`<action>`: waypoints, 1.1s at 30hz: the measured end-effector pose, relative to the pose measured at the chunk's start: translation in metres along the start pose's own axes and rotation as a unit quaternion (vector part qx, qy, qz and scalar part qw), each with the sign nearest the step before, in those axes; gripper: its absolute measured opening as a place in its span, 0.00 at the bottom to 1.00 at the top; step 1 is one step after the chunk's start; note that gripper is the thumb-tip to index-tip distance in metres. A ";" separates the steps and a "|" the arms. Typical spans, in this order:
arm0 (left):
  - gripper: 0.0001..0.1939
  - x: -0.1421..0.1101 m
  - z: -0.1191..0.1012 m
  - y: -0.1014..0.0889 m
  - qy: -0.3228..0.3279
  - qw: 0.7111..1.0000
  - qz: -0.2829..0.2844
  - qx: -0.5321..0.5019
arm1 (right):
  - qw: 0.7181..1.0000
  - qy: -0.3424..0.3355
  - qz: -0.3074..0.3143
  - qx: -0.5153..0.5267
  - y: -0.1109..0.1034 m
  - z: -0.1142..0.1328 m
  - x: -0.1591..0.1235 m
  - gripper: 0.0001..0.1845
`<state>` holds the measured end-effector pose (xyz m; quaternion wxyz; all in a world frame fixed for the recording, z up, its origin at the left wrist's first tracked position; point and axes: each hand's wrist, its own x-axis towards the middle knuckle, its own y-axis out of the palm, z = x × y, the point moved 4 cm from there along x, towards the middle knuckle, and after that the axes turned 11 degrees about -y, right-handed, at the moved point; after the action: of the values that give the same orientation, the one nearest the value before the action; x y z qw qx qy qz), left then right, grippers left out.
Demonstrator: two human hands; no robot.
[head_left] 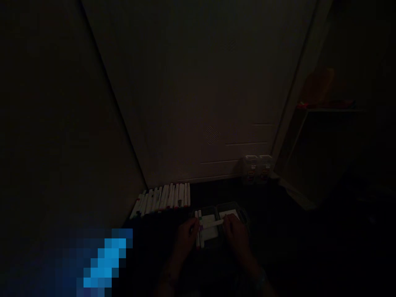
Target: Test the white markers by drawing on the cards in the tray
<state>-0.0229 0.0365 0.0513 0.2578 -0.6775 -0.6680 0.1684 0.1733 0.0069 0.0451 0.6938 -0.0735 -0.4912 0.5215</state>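
In the dim light, an open clear plastic case [216,207] lies in two halves before me, with pale sheets or inserts inside. My right hand [236,233] pinches one end of a white marker [213,224], which lies crosswise over the left half. The marker's other end, with a purplish band, reaches toward my left hand [187,232]. That hand is curled at the case's left side, beside two upright-lying white markers [197,239]. Whether its fingers grip anything is too dark to make out.
A row of several white markers [165,197] with coloured ends lies against the wall at the left. Two clear containers [257,169] stand by the wall at the back right. Farther right is a shelf [331,110] with orange and red things. A pixelated blue patch covers the lower left.
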 end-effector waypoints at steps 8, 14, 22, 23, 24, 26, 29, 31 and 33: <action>0.20 0.000 0.001 0.001 0.003 1.000 0.003 0.013 | 1.000 -0.010 -0.008 -0.022 0.001 -0.002 0.000 0.17; 0.20 0.000 -0.001 0.000 0.009 1.000 0.000 0.027 | 0.999 -0.021 -0.008 -0.026 -0.001 0.001 0.001 0.17; 0.20 0.002 0.003 0.001 0.013 0.999 -0.002 0.033 | 0.999 -0.011 0.000 -0.047 -0.003 0.002 0.001 0.16; 0.20 0.002 0.002 0.001 0.013 0.999 -0.003 0.035 | 0.999 -0.010 -0.001 -0.049 -0.004 0.002 0.001 0.16; 0.20 0.001 0.001 0.001 0.014 0.999 -0.005 0.036 | 0.999 -0.009 -0.002 -0.050 -0.004 0.003 0.002 0.16; 0.20 0.001 0.000 0.000 0.013 0.999 -0.012 0.034 | 0.999 -0.008 0.000 -0.045 -0.005 0.003 0.002 0.17; 0.19 0.000 -0.002 0.000 0.016 0.999 -0.010 0.028 | 0.999 -0.008 0.003 -0.036 -0.005 0.003 0.002 0.17; 0.19 0.000 -0.002 0.000 0.016 0.999 -0.009 0.029 | 0.999 -0.011 0.002 -0.035 -0.006 0.003 0.002 0.17; 0.19 0.001 -0.001 0.001 0.018 0.999 -0.008 0.031 | 0.999 -0.015 -0.004 -0.040 -0.006 0.004 0.002 0.17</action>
<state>-0.0217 0.0370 0.0513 0.2920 -0.6668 -0.6630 0.1749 0.1746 0.0045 0.0522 0.6847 -0.0914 -0.5222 0.5002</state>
